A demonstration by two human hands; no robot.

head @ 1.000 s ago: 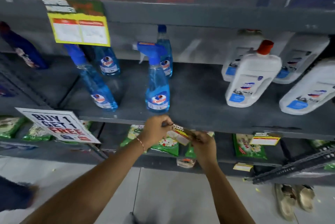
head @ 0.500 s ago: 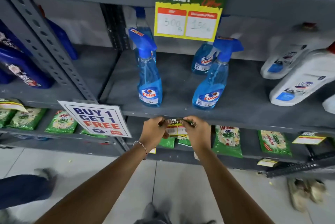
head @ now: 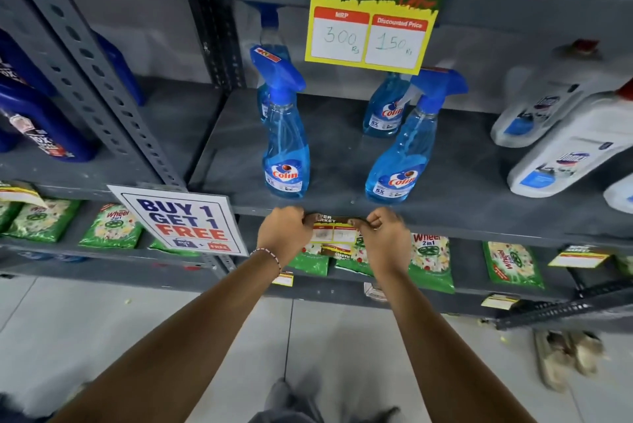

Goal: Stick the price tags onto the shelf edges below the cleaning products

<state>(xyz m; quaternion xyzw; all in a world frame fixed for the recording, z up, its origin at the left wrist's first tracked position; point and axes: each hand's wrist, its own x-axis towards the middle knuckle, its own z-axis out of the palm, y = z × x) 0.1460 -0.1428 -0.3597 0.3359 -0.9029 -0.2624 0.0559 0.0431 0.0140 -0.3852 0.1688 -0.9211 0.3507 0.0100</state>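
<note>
Item: price tag (head: pixel 334 230), being pressed to the shelf edge (head: pixel 445 229) below the spray bottles (head: pixel 287 148). Left hand (head: pixel 282 234) and right hand (head: pixel 385 239) pinching its upper corners; levelling before rubbing down is advisable.

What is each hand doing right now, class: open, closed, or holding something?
Left hand: closed, pinching the left top corner of the price tag at the shelf edge.
Right hand: closed, pinching the tag's right top corner.
</note>
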